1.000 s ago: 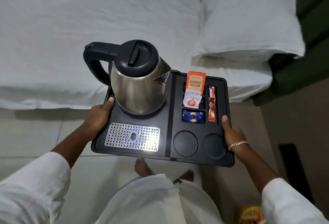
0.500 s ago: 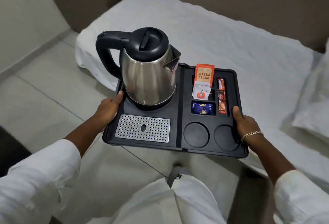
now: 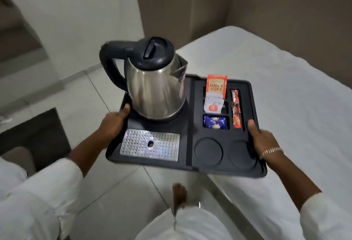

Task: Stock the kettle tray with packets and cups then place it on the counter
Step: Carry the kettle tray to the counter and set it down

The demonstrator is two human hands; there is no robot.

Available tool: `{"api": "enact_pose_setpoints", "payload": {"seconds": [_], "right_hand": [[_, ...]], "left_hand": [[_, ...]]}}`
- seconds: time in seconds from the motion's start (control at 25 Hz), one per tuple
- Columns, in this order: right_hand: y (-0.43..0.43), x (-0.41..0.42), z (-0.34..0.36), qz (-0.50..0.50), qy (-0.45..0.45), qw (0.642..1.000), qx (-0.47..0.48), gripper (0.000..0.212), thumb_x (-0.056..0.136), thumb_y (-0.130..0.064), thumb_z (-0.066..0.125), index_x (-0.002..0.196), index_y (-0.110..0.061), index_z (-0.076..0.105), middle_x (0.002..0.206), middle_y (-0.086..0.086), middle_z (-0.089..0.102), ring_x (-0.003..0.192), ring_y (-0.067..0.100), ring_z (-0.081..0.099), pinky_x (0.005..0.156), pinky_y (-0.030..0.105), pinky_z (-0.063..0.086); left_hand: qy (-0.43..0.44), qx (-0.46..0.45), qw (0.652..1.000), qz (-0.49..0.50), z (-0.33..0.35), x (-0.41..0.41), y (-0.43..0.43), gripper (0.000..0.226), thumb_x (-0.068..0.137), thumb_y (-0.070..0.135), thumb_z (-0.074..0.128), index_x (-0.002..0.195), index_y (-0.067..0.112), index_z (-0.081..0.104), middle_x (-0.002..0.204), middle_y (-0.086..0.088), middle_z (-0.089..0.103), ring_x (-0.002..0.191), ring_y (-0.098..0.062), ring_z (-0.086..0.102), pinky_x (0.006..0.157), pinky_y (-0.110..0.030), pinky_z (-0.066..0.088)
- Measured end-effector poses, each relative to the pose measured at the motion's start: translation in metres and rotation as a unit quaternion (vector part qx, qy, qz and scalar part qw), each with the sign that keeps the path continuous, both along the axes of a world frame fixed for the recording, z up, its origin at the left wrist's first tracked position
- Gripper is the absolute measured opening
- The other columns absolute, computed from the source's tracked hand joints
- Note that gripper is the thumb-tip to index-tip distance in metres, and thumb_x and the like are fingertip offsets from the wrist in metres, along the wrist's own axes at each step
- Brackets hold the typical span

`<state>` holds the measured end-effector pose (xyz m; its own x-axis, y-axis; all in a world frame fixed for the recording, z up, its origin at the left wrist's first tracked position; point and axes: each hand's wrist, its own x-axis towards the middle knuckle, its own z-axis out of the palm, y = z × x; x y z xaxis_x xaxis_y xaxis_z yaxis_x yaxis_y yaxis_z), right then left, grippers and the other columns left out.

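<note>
I carry a black kettle tray [image 3: 190, 125] level in the air, between the floor and a bed corner. My left hand [image 3: 112, 123] grips its left rim and my right hand [image 3: 261, 140] grips its right rim. A steel kettle [image 3: 156, 89] with a black lid and handle stands on the tray's back left. In the right compartments sit an orange tea packet [image 3: 217, 87], a white sachet [image 3: 213, 105], a blue packet [image 3: 214, 122] and a red stick sachet [image 3: 236, 109]. Both round cup recesses [image 3: 208, 152] hold nothing. A perforated metal drip plate [image 3: 150, 144] lies at the front left.
A white bed [image 3: 285, 79] fills the right side, partly under the tray. A brown cabinet [image 3: 177, 3] with dark handles stands against the far wall. A dark mat [image 3: 36, 138] lies on the tiled floor at left. My foot [image 3: 179, 196] shows below the tray.
I have turned left with the tray. The pillow has left the view, the bed has slid to the right, and the cabinet, wall and dark mat have come into sight. Both grips are unchanged.
</note>
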<state>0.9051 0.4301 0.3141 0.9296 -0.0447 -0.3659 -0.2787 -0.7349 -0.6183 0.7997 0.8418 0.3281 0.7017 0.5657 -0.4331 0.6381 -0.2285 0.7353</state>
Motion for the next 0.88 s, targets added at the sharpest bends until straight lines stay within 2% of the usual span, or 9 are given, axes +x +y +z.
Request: {"api": "enact_pose_setpoints", "payload": {"seconds": [0.08,0.2,0.32,0.4,0.52,0.64,0.8,0.88], "right_hand": [[0.042,0.042,0.001,0.020,-0.002,1.000,0.000,0.083,0.081,-0.073,0.029,0.068,0.002,0.061,0.062,0.006,0.057,0.061,0.022,0.052,0.054,0.031,0.036],[0.107,0.092,0.008,0.044,-0.009,0.999,0.003,0.076,0.081,-0.073,0.029,0.064,-0.007,0.060,0.065,0.005,0.058,0.065,0.022,0.054,0.056,0.033,0.037],[0.170,0.141,0.004,0.048,-0.014,0.999,0.007,0.082,0.081,-0.074,0.029,0.072,-0.001,0.064,0.065,0.004,0.058,0.065,0.023,0.054,0.058,0.034,0.038],[0.211,0.165,-0.001,0.048,-0.014,0.999,0.013,0.086,0.082,-0.073,0.028,0.079,0.005,0.064,0.064,0.006,0.058,0.064,0.024,0.053,0.057,0.033,0.038],[0.278,0.190,-0.016,0.030,-0.003,0.999,0.011,0.085,0.080,-0.075,0.028,0.077,0.001,0.065,0.066,0.006,0.059,0.067,0.025,0.055,0.061,0.035,0.041],[0.347,0.208,-0.010,0.004,0.016,1.000,0.015,0.078,0.075,-0.077,0.027,0.072,-0.009,0.065,0.069,0.005,0.058,0.067,0.021,0.054,0.068,0.037,0.042],[0.419,0.243,0.001,-0.028,0.006,0.999,0.019,0.077,0.076,-0.076,0.029,0.072,-0.008,0.064,0.070,0.007,0.057,0.068,0.024,0.054,0.069,0.037,0.042],[0.455,0.266,0.007,-0.031,0.004,0.999,0.028,0.069,0.076,-0.076,0.030,0.068,-0.016,0.062,0.070,0.004,0.056,0.067,0.021,0.053,0.069,0.036,0.041]], "left_hand": [[-0.007,0.009,1.000,0.019,0.003,0.023,0.039,0.075,0.082,0.073,0.042,0.090,0.002,0.066,0.094,-0.019,0.069,0.087,-0.035,0.065,0.089,-0.050,0.052],[-0.005,0.011,0.999,0.037,0.006,0.052,0.092,0.077,0.081,0.075,0.041,0.091,0.003,0.066,0.094,-0.019,0.069,0.085,-0.035,0.065,0.087,-0.050,0.052],[-0.018,0.004,0.998,0.066,-0.001,0.087,0.154,0.075,0.080,0.075,0.044,0.087,0.005,0.068,0.088,-0.015,0.071,0.080,-0.032,0.067,0.081,-0.045,0.052],[-0.033,-0.011,0.997,0.069,-0.007,0.112,0.193,0.067,0.079,0.073,0.050,0.085,0.009,0.069,0.088,-0.014,0.072,0.080,-0.031,0.068,0.082,-0.046,0.055],[-0.043,-0.012,0.997,0.060,-0.015,0.154,0.266,0.062,0.080,0.068,0.054,0.083,0.008,0.070,0.088,-0.015,0.073,0.080,-0.032,0.069,0.086,-0.050,0.055],[-0.024,-0.015,0.999,0.038,-0.009,0.193,0.333,0.060,0.080,0.067,0.055,0.081,0.009,0.070,0.085,-0.014,0.073,0.075,-0.030,0.070,0.081,-0.047,0.056],[-0.027,-0.025,0.999,0.020,0.004,0.250,0.418,0.060,0.076,0.068,0.059,0.081,0.010,0.072,0.085,-0.014,0.075,0.078,-0.031,0.071,0.081,-0.045,0.057],[-0.040,-0.041,0.998,0.024,0.009,0.282,0.459,0.059,0.074,0.068,0.062,0.078,0.010,0.073,0.077,-0.009,0.077,0.073,-0.028,0.073,0.073,-0.039,0.057]]}}
